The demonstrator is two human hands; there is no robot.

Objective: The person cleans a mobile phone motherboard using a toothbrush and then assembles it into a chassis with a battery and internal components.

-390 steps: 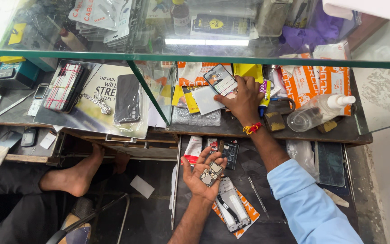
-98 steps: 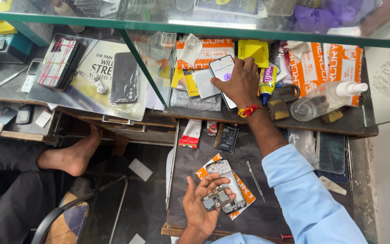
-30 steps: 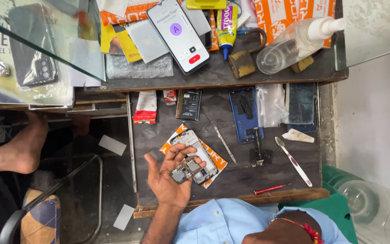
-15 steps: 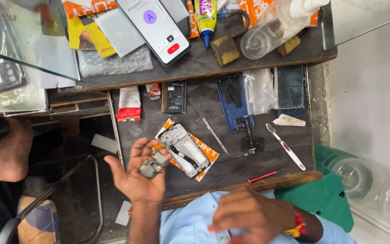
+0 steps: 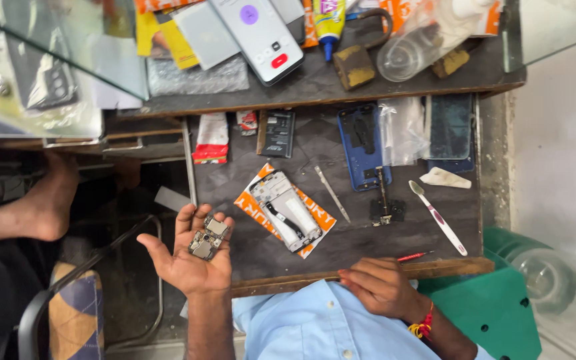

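Head view: nearest the camera, the right hand [image 5: 383, 288] is rested against the light blue shirt [image 5: 315, 327] at the front edge of the dark wooden surface [image 5: 355, 237]; its fingers are loosely curled and nothing is held in them. A red thread band [image 5: 423, 328] is worn at that wrist. The left hand [image 5: 188, 253] is held palm up just off the surface's left front corner, fingers spread wide, and a small phone circuit board [image 5: 208, 237] is carried flat on the palm and finger bases.

Just beyond, a phone frame [image 5: 285, 211] is laid on an orange and white packet [image 5: 253, 207] near the middle of the surface. A thin metal pry tool [image 5: 332, 195] is placed beside it, then a small dark part [image 5: 385, 207], a white toothbrush [image 5: 438, 217] and a red pen [image 5: 413, 256] toward the front right edge.

Farther back, a blue phone back shell [image 5: 360, 145], a clear plastic bag [image 5: 401, 131], a dark phone [image 5: 449, 131], a black battery [image 5: 277, 133] and a red and white sachet [image 5: 212, 137] are set in a row.

On the upper shelf, a white smartphone [image 5: 259, 35] with a lit screen, a glue tube [image 5: 331, 20], a rusty padlock [image 5: 356, 61] and a clear bottle [image 5: 416, 51] are seen. A bare foot [image 5: 35, 213] of another person is seen at far left.
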